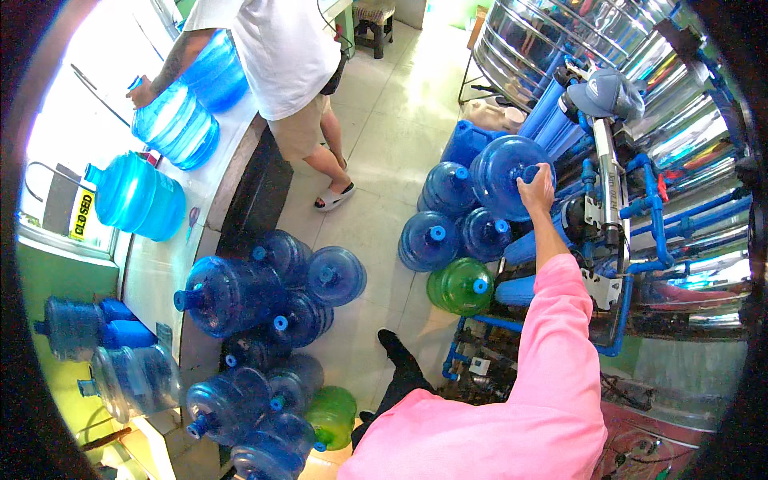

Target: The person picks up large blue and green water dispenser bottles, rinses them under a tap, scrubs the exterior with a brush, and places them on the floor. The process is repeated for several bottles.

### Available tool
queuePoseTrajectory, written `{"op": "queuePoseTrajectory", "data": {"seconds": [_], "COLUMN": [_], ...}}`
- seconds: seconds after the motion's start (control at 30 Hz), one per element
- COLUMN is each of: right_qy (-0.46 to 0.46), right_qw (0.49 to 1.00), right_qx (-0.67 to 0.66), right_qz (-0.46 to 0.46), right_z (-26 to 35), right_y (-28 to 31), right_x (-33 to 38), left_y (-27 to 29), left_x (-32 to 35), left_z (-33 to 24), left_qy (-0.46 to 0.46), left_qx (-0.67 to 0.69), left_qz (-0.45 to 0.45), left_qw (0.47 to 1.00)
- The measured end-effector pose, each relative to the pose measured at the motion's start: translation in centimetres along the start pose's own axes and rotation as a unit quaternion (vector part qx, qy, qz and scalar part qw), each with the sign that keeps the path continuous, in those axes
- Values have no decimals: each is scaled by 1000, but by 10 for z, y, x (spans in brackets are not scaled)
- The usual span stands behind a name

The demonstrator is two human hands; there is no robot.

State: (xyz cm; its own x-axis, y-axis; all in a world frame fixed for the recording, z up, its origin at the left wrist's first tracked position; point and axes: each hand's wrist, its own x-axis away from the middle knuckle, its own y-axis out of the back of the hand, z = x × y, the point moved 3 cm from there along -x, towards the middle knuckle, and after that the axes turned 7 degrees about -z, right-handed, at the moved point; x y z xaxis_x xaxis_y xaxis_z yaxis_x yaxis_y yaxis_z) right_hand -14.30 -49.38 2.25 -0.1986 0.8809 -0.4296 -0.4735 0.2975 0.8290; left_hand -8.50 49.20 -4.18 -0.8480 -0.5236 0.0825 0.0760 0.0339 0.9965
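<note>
Fingers (546,170) of the right hand (539,194) hold one blue bottle (498,180) by its neck (529,173), and a steady grip should keep it from knocking neighbouring bottles (424,244).

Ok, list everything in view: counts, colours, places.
Held jug: one, blue, right of centre
Right-side jugs: three, blue, beside it
Green jugs: two, green, one each side
Counter: one, pale, left
Counter jugs: at least three, blue, on it
Left-side jugs: about ten, blue, lower left
Tanks: at least two, silver, right
Pipes: several, blue, right
Cap: one, grey-blue, upper right
Stool: one, dark, top
Person: one, white shirt, by counter
Right hand: one, bare, on held jug
Sleeve: one, pink, right
Leg: one, black, lower centre
</note>
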Motion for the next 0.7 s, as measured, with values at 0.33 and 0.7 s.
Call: {"op": "queuePoseTrajectory", "data": {"seconds": [0.33, 0.7], "right_qy": [-19, 125], "right_qw": [999, 991], "right_qx": [6, 38], "right_qz": [-26, -27], "right_z": [-34, -105], "right_y": [-13, -63], "right_x": [-57, -111], "left_y": [0, 58], "left_x": [-9, 10], "left_z": [29, 181], "left_qy": [79, 170], "left_qx": [-8, 43], "left_qz": [62, 115], "left_qw": [995, 978]}}
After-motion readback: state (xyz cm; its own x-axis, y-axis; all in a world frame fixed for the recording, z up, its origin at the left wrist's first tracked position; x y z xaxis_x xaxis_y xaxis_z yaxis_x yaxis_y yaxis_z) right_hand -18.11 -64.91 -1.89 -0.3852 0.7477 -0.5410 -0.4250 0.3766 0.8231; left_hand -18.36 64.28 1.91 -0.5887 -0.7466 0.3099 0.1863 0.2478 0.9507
